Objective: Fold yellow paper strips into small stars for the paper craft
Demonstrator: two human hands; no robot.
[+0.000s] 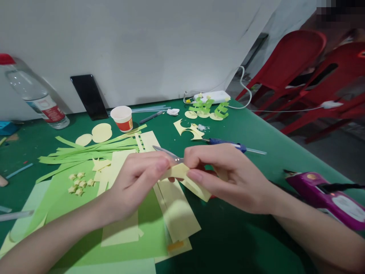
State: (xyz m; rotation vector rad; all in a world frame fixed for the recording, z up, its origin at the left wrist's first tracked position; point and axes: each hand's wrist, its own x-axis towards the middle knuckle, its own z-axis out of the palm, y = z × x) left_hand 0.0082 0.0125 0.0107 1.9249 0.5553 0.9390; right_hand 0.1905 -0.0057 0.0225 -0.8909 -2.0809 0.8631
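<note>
Left hand (137, 179) and right hand (228, 180) each pinch an end of a folded pale yellow paper strip (196, 189) between thumb and forefinger, at frame centre above the green-covered table (256, 129). Silver-bladed scissors (167, 152) show just behind. White paper cup with red label (122, 118), upper left of centre: contents not discernible. Clear plastic bottle with red cap (34, 95), far upper left. Glossy purple glue gun (322, 194), right edge.

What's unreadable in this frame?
Head view only:
1. Scissors: handles hidden behind right hand; held or lying there, cannot tell.
2. Yellow strip: parts covered by left hand and right hand fingers.
3. Glue gun: rear cut off by right edge.
4. Cup label: too small to read.
5. Top right corner: pixelated.
</note>
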